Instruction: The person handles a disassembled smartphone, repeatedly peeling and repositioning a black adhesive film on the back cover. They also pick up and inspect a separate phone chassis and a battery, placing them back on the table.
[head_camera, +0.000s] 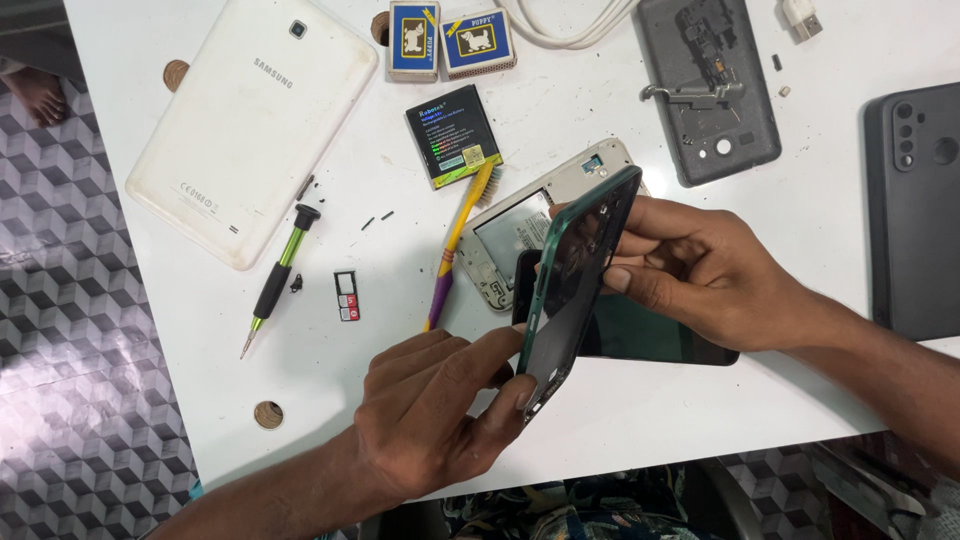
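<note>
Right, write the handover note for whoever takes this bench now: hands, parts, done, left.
Left hand: grips the lower end of the green phone frame, thumb on its edge.
Right hand: holds the frame's upper side; frame tilted on edge above the table.
Beneath: a dark phone lying flat, and an opened light phone.
Nearby: screwdriver, toothbrush, battery, SIM tray, white tablet.
Done: frame is lifted off the table.
Left: frame not set down; loose parts still spread out.
</note>
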